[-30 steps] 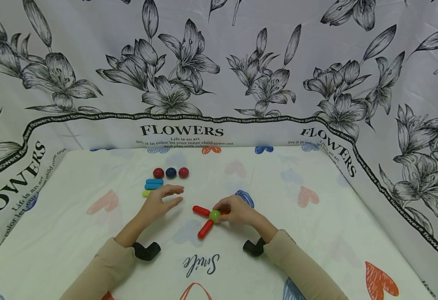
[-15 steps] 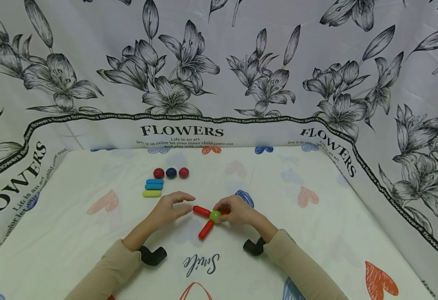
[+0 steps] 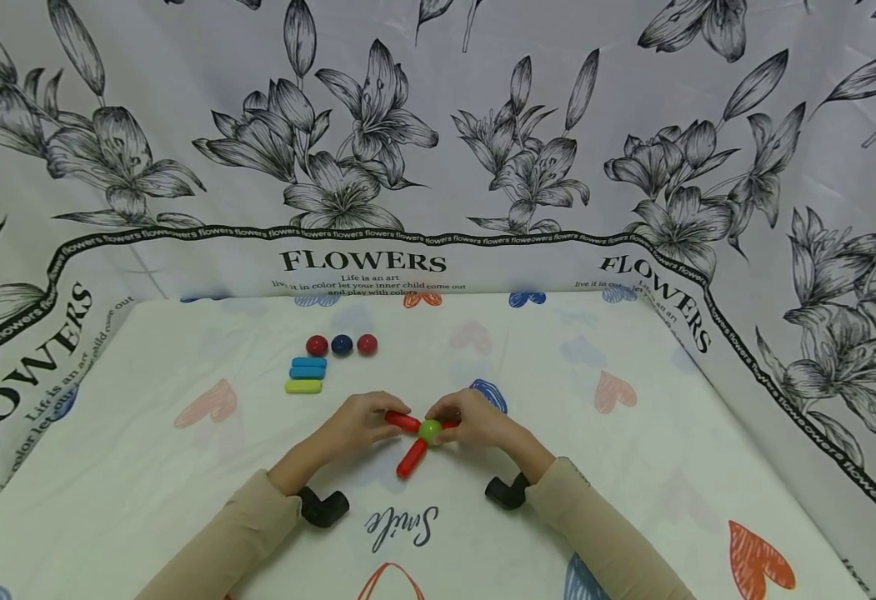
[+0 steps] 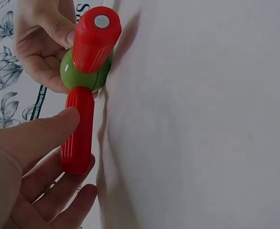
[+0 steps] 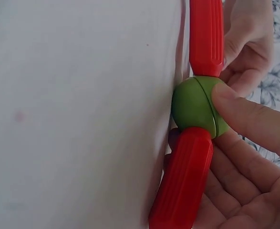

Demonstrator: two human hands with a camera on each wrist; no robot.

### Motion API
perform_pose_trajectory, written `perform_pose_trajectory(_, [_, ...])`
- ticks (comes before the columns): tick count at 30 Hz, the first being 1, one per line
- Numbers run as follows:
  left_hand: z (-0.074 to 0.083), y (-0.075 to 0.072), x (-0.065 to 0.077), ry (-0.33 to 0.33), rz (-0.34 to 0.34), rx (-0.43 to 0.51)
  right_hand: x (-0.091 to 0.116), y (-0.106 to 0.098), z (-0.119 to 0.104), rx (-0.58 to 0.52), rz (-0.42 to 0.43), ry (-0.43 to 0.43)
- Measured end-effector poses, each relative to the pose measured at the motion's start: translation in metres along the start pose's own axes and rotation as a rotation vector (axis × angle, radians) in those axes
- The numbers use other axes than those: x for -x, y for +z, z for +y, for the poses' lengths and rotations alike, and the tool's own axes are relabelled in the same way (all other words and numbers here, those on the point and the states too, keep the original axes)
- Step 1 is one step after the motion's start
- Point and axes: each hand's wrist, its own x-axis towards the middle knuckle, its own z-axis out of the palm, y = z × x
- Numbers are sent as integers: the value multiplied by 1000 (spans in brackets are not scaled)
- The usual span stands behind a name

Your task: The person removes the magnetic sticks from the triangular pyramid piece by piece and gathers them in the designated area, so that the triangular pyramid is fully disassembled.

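Observation:
A green ball (image 3: 429,431) joins red toy rods on the white cloth, one pointing left, one towards the person and one to the right. My left hand (image 3: 362,423) pinches the left red rod (image 3: 402,421), thumb on its near side and fingertips behind it, as the left wrist view shows. The front red rod (image 4: 98,38) has a pale round disc in its end. My right hand (image 3: 475,421) grips the green ball (image 5: 197,105), thumb pressed on its surface and fingers curled behind. The right-hand rod (image 3: 449,423) is mostly hidden by that hand.
Behind the left hand lie two blue rods (image 3: 307,367) and a yellow-green rod (image 3: 303,387). Farther back, a red ball (image 3: 317,345), a dark blue ball (image 3: 342,345) and another red ball (image 3: 367,344) form a row. A flower-printed cloth (image 3: 377,150) rises behind the table.
My left hand has moved right from beside the blue and yellow-green rods and has taken hold of the left red rod. The right hand has stayed in place.

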Motion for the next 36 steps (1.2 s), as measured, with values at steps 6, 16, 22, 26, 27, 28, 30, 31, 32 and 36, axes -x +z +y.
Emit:
perform_pose_trajectory(6, [1,3,-2,-16,-25,8,-1,1,1,7,2,9])
perform_pose_trajectory(16, [-1,5,-4,-3,-23,14,-1,1,1,8,3,11])
perform_pose_trajectory(22, [-3,4,-4,-2,-26,14,0,0,1,12,-2,1])
perform_pose_trajectory(26, [-4,4,-4,-7,-34,19,-1,0,2,10,-5,8])
perform_pose_trajectory(27, [-4,4,-4,-10,-38,23,-1,0,2,16,-4,6])
perform_pose_trajectory(28, [-5,4,-4,-13,-43,27,-1,0,2,20,-4,3])
perform_pose_trajectory(30, [-5,3,-3,-13,-54,28,-1,0,3,23,-6,1])
perform_pose_trajectory(31, [-6,2,-2,-17,-56,29,-1,0,3,23,-6,3])
perform_pose_trajectory(32, [-6,0,-1,-21,-56,26,-2,0,3,24,-8,4])
perform_pose_trajectory(36, [-8,-6,5,-55,-39,15,-2,0,2,20,-10,27])
